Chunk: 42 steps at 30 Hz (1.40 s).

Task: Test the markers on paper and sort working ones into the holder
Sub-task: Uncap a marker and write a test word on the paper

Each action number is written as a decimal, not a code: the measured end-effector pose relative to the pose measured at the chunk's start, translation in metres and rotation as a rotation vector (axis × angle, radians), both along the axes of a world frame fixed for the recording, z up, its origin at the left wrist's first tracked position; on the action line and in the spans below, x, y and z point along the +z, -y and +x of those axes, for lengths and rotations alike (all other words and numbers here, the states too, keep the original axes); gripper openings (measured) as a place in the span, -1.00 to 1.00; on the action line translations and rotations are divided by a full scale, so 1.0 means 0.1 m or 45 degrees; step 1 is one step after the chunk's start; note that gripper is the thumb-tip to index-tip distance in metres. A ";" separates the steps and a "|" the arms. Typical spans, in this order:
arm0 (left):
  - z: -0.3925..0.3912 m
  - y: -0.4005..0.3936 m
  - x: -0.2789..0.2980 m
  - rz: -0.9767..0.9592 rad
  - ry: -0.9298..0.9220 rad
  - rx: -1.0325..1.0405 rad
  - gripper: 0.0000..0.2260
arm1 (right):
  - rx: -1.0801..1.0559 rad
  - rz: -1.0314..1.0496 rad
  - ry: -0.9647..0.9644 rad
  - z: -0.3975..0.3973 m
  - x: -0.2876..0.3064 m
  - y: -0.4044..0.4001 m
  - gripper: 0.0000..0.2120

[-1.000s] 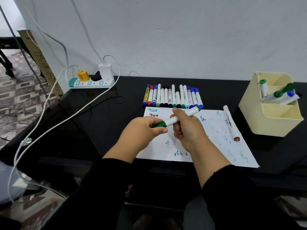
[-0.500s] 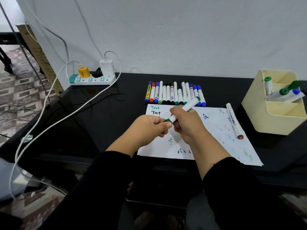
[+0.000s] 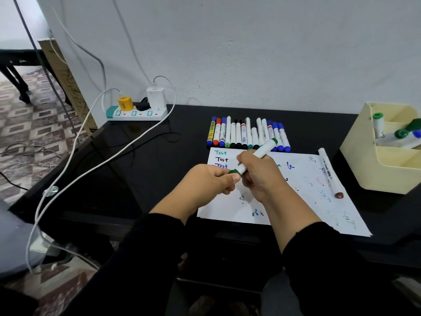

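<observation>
My right hand [image 3: 262,176] grips the white barrel of a green marker [image 3: 264,150] above the paper [image 3: 303,201]. My left hand [image 3: 211,180] pinches the marker's green cap [image 3: 233,172] at its near end, and only a sliver of the cap shows. The white paper carries "Test" lines and coloured scribbles. A row of several markers [image 3: 248,135] lies just beyond the paper. The cream holder [image 3: 373,174] stands at the right with a few markers inside.
A brown-capped marker [image 3: 329,173] lies alone on the paper's right side. A power strip [image 3: 136,114] with chargers sits at the back left of the black table [image 3: 136,167], and white cables [image 3: 102,165] trail off the left edge.
The green cap has slid further into my left hand's grasp and less of it shows. Both hands stay over the paper.
</observation>
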<state>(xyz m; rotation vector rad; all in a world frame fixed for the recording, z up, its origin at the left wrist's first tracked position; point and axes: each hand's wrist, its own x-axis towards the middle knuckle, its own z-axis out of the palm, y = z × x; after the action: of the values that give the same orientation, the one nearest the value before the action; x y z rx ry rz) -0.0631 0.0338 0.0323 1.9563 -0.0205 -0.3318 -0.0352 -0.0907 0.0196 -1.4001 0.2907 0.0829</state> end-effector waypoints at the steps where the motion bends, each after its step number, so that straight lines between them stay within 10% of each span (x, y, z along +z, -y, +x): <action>1: 0.00 -0.01 0.01 -0.005 -0.004 0.003 -0.90 | 0.007 -0.007 0.004 0.00 0.01 -0.01 -0.77; 6: -0.01 0.01 -0.05 0.291 0.093 0.018 -0.87 | -0.069 -0.119 -0.127 -0.03 0.02 -0.08 -0.84; 20: -0.08 -0.28 -0.02 0.084 0.165 0.137 -0.91 | -0.317 0.065 -0.200 0.12 -0.03 0.27 -0.86; 28: 0.08 -0.34 -0.21 0.570 0.412 0.313 -0.64 | -0.254 0.046 -0.103 0.05 -0.08 0.21 -0.68; 42: 0.21 -0.51 -0.68 0.742 0.365 0.168 -0.73 | -0.100 -0.604 0.248 -0.13 -0.29 -0.06 -0.69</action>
<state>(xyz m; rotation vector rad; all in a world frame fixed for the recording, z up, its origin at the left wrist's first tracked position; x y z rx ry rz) -0.0421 0.0853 -0.0352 2.5547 0.0222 0.0450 -0.0481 -0.0848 -0.0096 -1.8495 0.2090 -0.1994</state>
